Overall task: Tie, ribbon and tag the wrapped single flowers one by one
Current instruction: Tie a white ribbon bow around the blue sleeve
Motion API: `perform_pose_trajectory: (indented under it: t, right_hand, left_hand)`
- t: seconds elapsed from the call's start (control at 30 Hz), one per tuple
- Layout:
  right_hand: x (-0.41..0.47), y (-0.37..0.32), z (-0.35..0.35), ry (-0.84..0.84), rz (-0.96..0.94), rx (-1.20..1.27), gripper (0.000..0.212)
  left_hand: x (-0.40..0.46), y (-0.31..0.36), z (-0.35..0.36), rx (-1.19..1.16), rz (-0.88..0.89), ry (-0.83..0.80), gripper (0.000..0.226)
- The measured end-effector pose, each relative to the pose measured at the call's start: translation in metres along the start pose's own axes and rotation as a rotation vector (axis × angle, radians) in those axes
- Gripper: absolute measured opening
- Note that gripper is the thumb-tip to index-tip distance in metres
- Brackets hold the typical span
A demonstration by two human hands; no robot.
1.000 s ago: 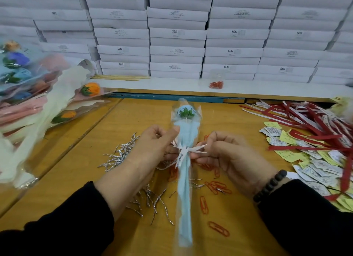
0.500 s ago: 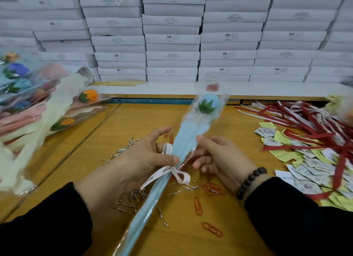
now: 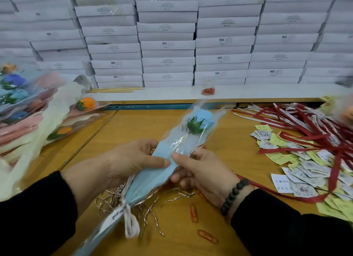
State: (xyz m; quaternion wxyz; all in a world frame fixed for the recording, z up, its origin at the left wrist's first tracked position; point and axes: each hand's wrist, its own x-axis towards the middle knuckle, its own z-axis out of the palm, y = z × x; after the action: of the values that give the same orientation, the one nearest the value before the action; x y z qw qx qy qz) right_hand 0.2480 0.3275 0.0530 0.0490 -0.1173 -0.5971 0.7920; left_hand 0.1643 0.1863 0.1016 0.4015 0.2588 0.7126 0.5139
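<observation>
**Single wrapped flower, ribbon tied, held for tagging**

Where the bench begins at the far left, a heap of clear-sleeved crocheted flowers in orange, blue and pink [image 3: 38, 110] lies on the yellow wooden table [image 3: 133, 125], blurred and apparently waiting or finished; which, the view does not settle. Next to the right, the left hand [image 3: 124, 164] curls round the pale-blue paper sleeve of the single blue crocheted flower in clear film [image 3: 172, 152], thumb laid across the front. The flower is held clear of the table, slanting from lower left to upper right, its head towards the back shelf. Low on the stem a white printed ribbon bow [image 3: 129, 215] is already knotted, above a scatter of silver twist wires [image 3: 149, 208]. The right hand [image 3: 202, 169], wearing a dark beaded bracelet [image 3: 234, 194], pinches the same sleeve from the other side, thumb on top and fingers beneath. Orange paper clips [image 3: 194, 213] lie below it. Farther right are loose yellow and white printed paper tags [image 3: 298, 160] tangled with red and white ribbon strips [image 3: 324, 133]. Stacked white cartons [image 3: 168, 45] fill the background.

The tag appears to be the remaining step. To do it well, keep one hand firm near the bow so the knot does not slide, free the right hand for a tag, and avoid crushing the film around the head.
</observation>
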Motion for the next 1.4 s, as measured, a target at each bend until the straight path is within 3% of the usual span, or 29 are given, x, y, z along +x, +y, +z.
perform_pose_trajectory:
  t: [0.13, 0.23, 0.33, 0.47, 0.53, 0.6, 0.67, 0.7, 0.83, 0.93, 1.0, 1.07, 1.1, 1.17, 1.23, 1.3, 1.4]
  right_hand:
    - [0.009, -0.004, -0.013, 0.215, 0.000, -0.079, 0.034]
    - [0.013, -0.006, -0.024, 0.299, -0.010, 0.024, 0.025]
    - [0.014, 0.000, -0.023, 0.217, -0.045, -0.025, 0.016]
    - [0.010, 0.005, -0.016, -0.004, -0.013, -0.116, 0.008]
    - [0.007, 0.003, -0.015, -0.071, -0.028, -0.160, 0.008]
    - [0.005, -0.002, -0.014, -0.051, -0.037, -0.190, 0.032]
    - [0.008, -0.006, -0.017, 0.077, -0.019, -0.144, 0.070]
    - [0.011, -0.007, -0.021, 0.136, -0.013, -0.104, 0.078]
    - [0.013, -0.010, -0.029, 0.224, -0.069, -0.005, 0.055]
    - [0.011, -0.007, -0.025, 0.069, -0.124, 0.006, 0.016]
    - [0.008, -0.005, -0.021, -0.006, -0.137, -0.006, 0.019]
    - [0.008, -0.003, -0.019, -0.061, -0.167, -0.003, 0.009]
    - [0.009, -0.003, -0.019, -0.078, -0.192, 0.000, 0.013]
    - [0.008, -0.004, -0.019, -0.061, -0.193, -0.004, 0.020]
    - [0.009, -0.004, -0.021, -0.007, -0.189, -0.009, 0.011]
    - [0.010, -0.005, -0.023, 0.066, -0.192, -0.016, 0.004]
    - [0.011, -0.005, -0.024, 0.096, -0.189, -0.044, 0.014]
  left_hand:
    - [-0.005, -0.004, -0.006, -0.019, -0.054, -0.065, 0.036]
    - [-0.007, -0.007, -0.007, 0.044, -0.097, -0.081, 0.034]
    - [-0.010, -0.005, -0.002, 0.033, -0.141, -0.080, 0.029]
    - [-0.005, -0.003, 0.005, -0.048, -0.094, 0.170, 0.033]
    - [-0.002, -0.003, 0.004, -0.124, -0.082, 0.218, 0.034]
    - [-0.002, -0.003, 0.001, -0.185, -0.079, 0.172, 0.032]
    - [-0.004, -0.005, -0.002, -0.169, -0.118, 0.119, 0.037]
    - [-0.005, -0.005, -0.003, -0.156, -0.142, 0.092, 0.038]
    - [-0.006, -0.002, 0.001, -0.108, -0.164, 0.021, 0.036]
    - [0.003, 0.005, 0.003, 0.012, -0.136, 0.148, 0.054]
    - [0.013, 0.011, 0.005, 0.017, -0.100, 0.192, 0.067]
    - [0.022, 0.016, 0.007, 0.011, -0.071, 0.226, 0.060]
    - [0.026, 0.018, 0.008, 0.004, -0.073, 0.237, 0.056]
    - [0.033, 0.016, 0.008, -0.026, -0.062, 0.244, 0.042]
    - [0.037, 0.012, 0.007, -0.035, -0.043, 0.286, 0.027]
    - [0.038, 0.009, 0.007, -0.030, -0.025, 0.330, 0.021]
    - [0.038, 0.006, 0.005, -0.032, -0.006, 0.333, 0.016]
